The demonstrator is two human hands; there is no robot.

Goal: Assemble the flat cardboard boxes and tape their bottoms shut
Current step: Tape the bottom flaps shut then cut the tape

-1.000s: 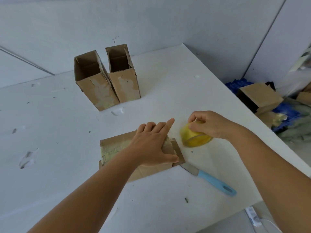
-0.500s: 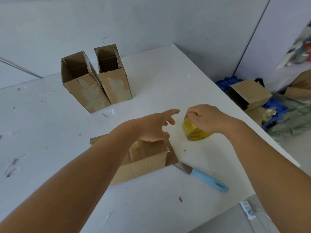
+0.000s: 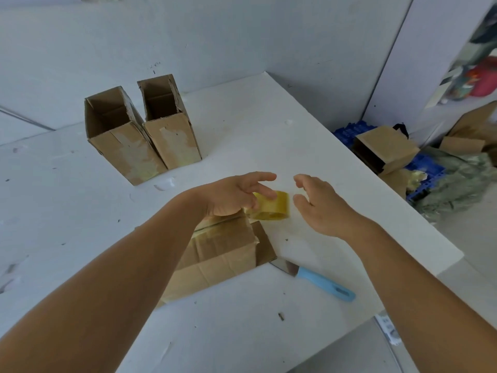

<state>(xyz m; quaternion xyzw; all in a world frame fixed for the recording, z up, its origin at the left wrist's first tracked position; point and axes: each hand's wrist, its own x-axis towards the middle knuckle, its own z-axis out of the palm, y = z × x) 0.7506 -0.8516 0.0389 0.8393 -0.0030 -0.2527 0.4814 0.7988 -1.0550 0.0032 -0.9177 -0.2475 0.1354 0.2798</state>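
Note:
A taped cardboard box (image 3: 223, 254) lies on its side on the white table (image 3: 242, 117), partly under my left forearm. Just beyond its far right corner is a yellow tape roll (image 3: 274, 208), tilted and a little blurred. My left hand (image 3: 234, 195) has its fingers over the roll's left side and grips it. My right hand (image 3: 317, 205) hovers just right of the roll, fingers spread, not touching it. Two assembled boxes, one on the left (image 3: 121, 141) and one on the right (image 3: 172, 130), stand upright with open tops at the back left.
A knife with a light blue handle (image 3: 325, 284) lies on the table right of the lying box, its blade tip under a flap. Off the table's right edge, on the floor, are a cardboard box (image 3: 387, 149), a blue crate (image 3: 425, 162) and crumpled plastic.
My right hand has let go of the tape roll and opened. My left hand left the lying box, reached right and took the roll, which has shifted left.

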